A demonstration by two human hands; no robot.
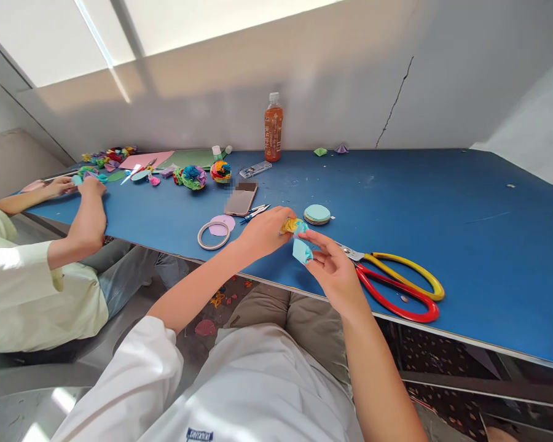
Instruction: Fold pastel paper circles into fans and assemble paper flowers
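Observation:
My left hand (267, 232) pinches a small multicoloured paper flower (291, 226) of yellow, orange and blue folds, just above the near edge of the blue table (465, 215). My right hand (332, 265) holds a folded light-blue paper piece (301, 251) right below the flower, almost touching it. A stack of round paper discs (317, 214) lies just beyond my hands. Large scissors (396, 283) with one red and one yellow handle lie to the right of my right hand.
A tape ring (214, 235), pink discs (223, 224), a phone (240, 199) and small snips (254, 212) lie left of my hands. An orange drink bottle (273, 127) stands by the wall. Finished paper balls (192, 176) and coloured sheets (145, 159) lie farther left, where another person's hands (76, 186) work.

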